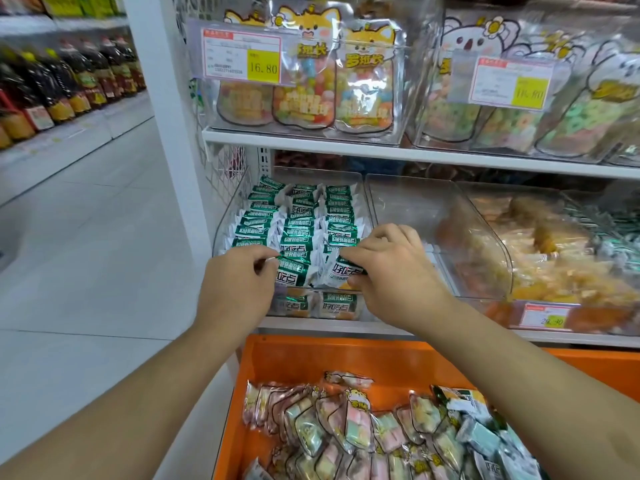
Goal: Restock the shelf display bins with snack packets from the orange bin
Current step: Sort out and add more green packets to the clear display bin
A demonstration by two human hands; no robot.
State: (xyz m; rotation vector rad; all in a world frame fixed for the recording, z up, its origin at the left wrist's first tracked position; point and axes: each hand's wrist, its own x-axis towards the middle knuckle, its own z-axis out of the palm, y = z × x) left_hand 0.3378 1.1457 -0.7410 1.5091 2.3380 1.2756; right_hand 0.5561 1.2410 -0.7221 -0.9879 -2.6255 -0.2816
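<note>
1. Progress: the clear display bin on the middle shelf already holds three tidy rows of green-and-white snack packets, nearly full to its front edge. By the look of it, this bin is almost finished, while much stock remains below
2. Left hand: fingers curled, pinching the edge of a green-and-white packet at the front of the rows
3. Right hand: fingers curled round a tilted packet, setting it into the front of the same bin
4. Orange bin: directly below the shelf, still holding a heap of pastel sweet bags and a few packets at its right side
5. Neighbouring clear bin: to the right, its near part looks bare; beyond it lie yellow-orange snacks
6. Upper shelf: clear bins of cartoon-printed candy bags with price tags
</note>
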